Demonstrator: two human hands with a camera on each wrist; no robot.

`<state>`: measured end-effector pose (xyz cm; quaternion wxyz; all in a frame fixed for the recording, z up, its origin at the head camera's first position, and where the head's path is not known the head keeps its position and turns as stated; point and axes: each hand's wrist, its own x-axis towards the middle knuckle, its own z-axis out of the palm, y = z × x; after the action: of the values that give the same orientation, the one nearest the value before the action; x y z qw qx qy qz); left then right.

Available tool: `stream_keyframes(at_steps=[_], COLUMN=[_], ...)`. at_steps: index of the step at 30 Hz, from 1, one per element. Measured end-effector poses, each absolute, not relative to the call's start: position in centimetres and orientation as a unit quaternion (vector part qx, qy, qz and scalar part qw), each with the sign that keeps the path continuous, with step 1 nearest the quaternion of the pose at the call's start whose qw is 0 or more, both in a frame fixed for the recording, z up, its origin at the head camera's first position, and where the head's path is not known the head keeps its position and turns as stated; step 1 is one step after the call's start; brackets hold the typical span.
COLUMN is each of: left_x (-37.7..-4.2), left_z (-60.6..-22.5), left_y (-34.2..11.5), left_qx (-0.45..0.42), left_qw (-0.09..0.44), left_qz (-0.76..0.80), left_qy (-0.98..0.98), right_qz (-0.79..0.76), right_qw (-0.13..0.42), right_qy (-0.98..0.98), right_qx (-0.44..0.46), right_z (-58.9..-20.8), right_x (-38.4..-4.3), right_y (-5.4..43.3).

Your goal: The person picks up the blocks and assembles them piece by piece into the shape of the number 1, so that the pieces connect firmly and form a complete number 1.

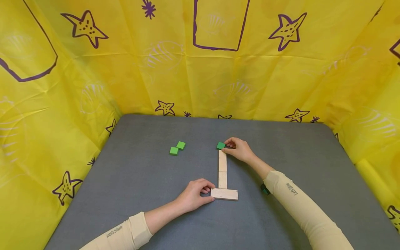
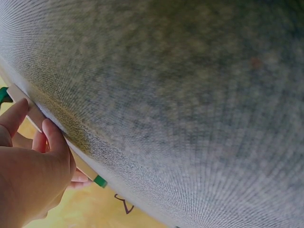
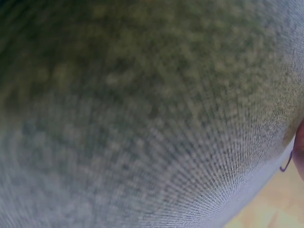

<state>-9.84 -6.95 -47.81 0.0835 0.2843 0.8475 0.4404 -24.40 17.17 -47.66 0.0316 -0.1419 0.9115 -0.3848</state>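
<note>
On the grey table, a flat wooden block (image 1: pixel 224 194) lies crosswise. Two more pieces, a short wooden block (image 1: pixel 222 180) and a longer wooden block (image 1: pixel 222 160), run end to end away from it, like an upside-down T. My left hand (image 1: pixel 195 195) holds the crosswise block's left end between thumb and fingertips. At the far end of the line, my right hand (image 1: pixel 240 149) pinches a dark green square tile (image 1: pixel 220 145), its thumb beside the longer block's end. The right wrist view catches only a sliver of a finger (image 3: pixel 299 149) at its edge.
Two light green tiles, a nearer tile (image 1: pixel 174 151) and a farther tile (image 1: pixel 181 145), lie corner to corner left of the wooden line. A yellow curtain (image 1: pixel 200 76) with purple starfish drawings encloses the table (image 1: pixel 140 173) at the back and sides.
</note>
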Motion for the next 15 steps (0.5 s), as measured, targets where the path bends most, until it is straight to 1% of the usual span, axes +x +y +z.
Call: stream_keyframes(at_steps=[15], left_x=[-9.87], left_z=[-47.88], left_y=[-6.98], left_qx=[0.285], left_qw=[0.085], left_qz=[0.435], left_qy=[0.850], right_qz=[-0.381], right_qw=[0.035], right_qy=[0.913], right_qx=[-0.142], right_z=[-47.44], right_x=[-24.30], right_y=[17.31])
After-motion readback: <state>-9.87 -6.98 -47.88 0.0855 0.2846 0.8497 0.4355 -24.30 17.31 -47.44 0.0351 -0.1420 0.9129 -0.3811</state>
